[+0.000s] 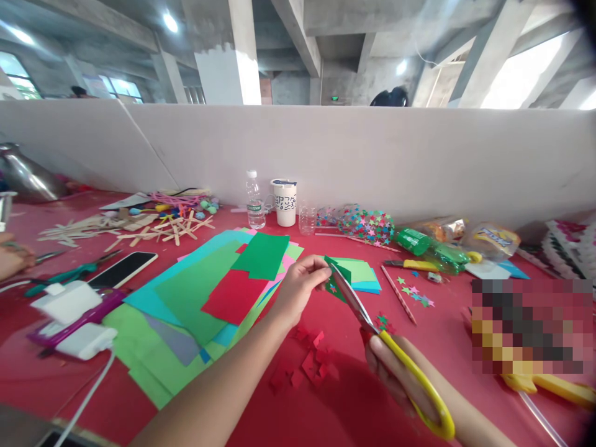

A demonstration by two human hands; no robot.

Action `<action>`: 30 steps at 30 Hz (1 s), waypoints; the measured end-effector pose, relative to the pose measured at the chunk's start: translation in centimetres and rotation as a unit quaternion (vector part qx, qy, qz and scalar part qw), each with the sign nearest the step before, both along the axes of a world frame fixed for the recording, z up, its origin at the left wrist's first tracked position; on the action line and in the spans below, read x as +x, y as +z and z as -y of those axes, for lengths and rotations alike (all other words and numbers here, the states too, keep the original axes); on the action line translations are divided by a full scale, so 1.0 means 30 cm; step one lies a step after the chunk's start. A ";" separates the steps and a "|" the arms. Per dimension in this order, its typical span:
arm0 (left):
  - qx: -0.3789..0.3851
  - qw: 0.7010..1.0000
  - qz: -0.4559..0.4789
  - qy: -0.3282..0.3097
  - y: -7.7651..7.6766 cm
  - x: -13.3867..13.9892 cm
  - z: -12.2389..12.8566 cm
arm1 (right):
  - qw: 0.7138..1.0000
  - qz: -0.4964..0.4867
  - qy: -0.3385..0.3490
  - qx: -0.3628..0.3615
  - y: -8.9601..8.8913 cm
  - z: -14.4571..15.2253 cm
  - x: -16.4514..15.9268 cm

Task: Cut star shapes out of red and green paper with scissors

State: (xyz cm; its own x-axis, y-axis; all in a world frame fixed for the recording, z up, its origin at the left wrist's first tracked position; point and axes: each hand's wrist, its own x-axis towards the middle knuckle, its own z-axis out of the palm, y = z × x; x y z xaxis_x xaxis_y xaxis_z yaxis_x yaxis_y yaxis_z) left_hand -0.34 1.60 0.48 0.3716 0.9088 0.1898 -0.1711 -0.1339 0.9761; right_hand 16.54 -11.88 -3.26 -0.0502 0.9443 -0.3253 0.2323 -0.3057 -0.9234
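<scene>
My left hand (pixel 302 287) pinches a small piece of dark green paper (pixel 343 271) over the middle of the red table. In my right hand (pixel 399 372) are scissors (pixel 414 379) with yellow handles. Their blades reach up and left to the green paper and look nearly closed. Red paper scraps (pixel 310 360) lie below, between my forearms. Left of my left hand is a spread of coloured sheets, with a red sheet (pixel 237 295) and a green sheet (pixel 264 256) on top. Light green and blue sheets (pixel 364 275) lie just behind the held piece.
Paper stars (pixel 414 292) and a striped straw (pixel 399 295) lie at right. Behind stand a water bottle (pixel 255 202) and white cup (pixel 285 205), near a green bottle (pixel 433 249). At left are a phone (pixel 123 270), chargers (pixel 77 316) and wooden sticks (pixel 174 228). Someone's hand (pixel 13 257) shows far left.
</scene>
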 end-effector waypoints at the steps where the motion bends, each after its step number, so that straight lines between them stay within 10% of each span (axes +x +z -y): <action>1: 0.015 1.000 -0.007 0.015 0.001 0.001 0.001 | 1.000 0.001 0.002 0.001 -0.002 0.000 0.001; 30: 0.000 0.999 0.043 -0.009 -0.027 0.010 -0.003 | 0.999 0.045 -0.022 -0.002 0.053 -0.006 -0.013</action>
State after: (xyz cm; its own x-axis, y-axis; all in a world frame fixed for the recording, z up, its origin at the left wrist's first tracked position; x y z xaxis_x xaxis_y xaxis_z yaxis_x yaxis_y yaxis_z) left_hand -0.03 1.70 -0.32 0.3694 0.9025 0.2214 -0.2574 -0.1295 0.9576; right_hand 16.16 -11.69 -1.68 0.0206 0.9434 -0.3311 0.3003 -0.3217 -0.8980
